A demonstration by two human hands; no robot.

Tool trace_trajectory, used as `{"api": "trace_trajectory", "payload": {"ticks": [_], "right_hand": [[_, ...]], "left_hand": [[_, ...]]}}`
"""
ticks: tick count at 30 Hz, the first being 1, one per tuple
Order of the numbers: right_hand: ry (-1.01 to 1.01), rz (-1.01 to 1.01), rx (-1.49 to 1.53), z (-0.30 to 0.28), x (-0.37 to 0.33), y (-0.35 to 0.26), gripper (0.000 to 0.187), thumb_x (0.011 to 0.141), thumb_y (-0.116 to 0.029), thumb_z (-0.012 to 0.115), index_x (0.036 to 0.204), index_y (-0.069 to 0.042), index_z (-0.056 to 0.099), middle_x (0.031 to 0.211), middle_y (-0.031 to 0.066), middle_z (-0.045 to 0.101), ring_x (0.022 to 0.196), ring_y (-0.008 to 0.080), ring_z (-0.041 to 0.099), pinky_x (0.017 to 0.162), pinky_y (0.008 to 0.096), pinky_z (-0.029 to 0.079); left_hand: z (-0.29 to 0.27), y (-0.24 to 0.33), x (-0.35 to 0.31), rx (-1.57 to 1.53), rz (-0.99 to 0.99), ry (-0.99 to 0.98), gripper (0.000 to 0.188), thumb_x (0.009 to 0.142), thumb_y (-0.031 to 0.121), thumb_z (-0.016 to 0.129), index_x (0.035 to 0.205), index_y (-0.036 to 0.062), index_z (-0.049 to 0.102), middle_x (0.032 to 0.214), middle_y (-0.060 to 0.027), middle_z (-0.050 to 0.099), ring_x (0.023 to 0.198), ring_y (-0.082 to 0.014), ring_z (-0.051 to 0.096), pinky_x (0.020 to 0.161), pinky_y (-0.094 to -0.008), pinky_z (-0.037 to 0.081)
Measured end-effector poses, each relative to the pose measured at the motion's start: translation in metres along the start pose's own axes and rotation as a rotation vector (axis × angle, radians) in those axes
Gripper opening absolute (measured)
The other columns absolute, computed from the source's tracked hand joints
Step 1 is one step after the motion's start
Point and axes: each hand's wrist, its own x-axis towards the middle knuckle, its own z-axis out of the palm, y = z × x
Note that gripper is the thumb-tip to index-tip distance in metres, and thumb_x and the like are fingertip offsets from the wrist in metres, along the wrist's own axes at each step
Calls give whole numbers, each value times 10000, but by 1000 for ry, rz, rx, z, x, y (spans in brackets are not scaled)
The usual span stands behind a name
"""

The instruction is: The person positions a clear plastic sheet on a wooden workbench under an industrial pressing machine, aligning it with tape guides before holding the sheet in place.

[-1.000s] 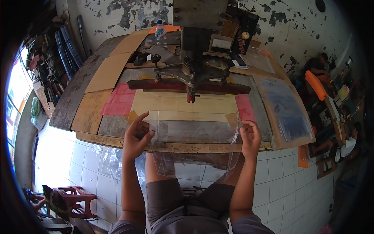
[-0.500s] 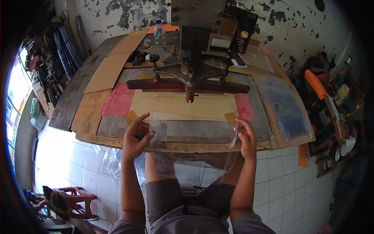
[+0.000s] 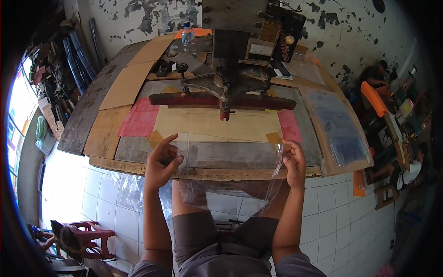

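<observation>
The upper edge is cutting off the press [image 3: 234,18]; its bar [image 3: 184,100] is hiding part of the yellow sheet [image 3: 217,122]. The gauge [image 3: 261,50] is showing too small to read. The film [image 3: 230,173] is blending with the lap [image 3: 196,226], its lower border staying too faint to trace. The left hand [image 3: 162,161] and right hand [image 3: 294,161] are concealing some of their own curled fingers. The lower edge is cropping both sleeves [image 3: 300,266]. Shadow is obscuring a co-worker [image 3: 373,75].
</observation>
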Motion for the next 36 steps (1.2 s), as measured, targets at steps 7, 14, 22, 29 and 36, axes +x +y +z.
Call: {"api": "trace_trajectory", "payload": {"ticks": [7, 14, 22, 29, 36], "right_hand": [[-37, 66, -45, -5, -2, 3, 511, 845, 32, 478, 1340, 30, 603, 1041, 43, 601, 875, 95, 551, 795, 252, 469], [-20, 99, -37, -3, -1, -1, 517, 853, 36, 478, 1354, 36, 607, 998, 30, 596, 836, 82, 537, 766, 246, 467], [-6, 76, -23, -2, 1, 1, 505, 867, 50, 483, 1357, 38, 600, 992, 28, 588, 844, 87, 517, 783, 243, 449], [0, 103, -62, -2, 1, -3, 501, 868, 48, 495, 1359, 31, 590, 1032, 40, 572, 878, 97, 519, 805, 249, 447], [6, 76, -50, -4, 1, 5, 476, 874, 59, 493, 1342, 36, 582, 1060, 47, 583, 909, 107, 543, 833, 258, 451]], "left_hand": [[-1, 0, -1, 36, 12, 5, 640, 853, 6, 756, 1458, 9, 545, 949, -31, 678, 875, -100, 636, 819, -265, 507], [1, -1, 0, 12, 18, 14, 637, 845, -20, 745, 1452, 37, 563, 929, -11, 651, 837, -85, 604, 792, -256, 497], [0, -1, -1, 18, 24, 3, 661, 848, -30, 738, 1475, 42, 540, 936, -8, 645, 838, -85, 597, 799, -256, 494], [0, -2, -1, 4, 29, 2, 680, 846, -30, 738, 1488, 47, 528, 939, -9, 646, 838, -86, 595, 789, -253, 494], [0, -2, -1, 17, 30, 2, 696, 840, -15, 748, 1495, 53, 524, 939, -13, 649, 843, -95, 611, 789, -258, 502]]}}
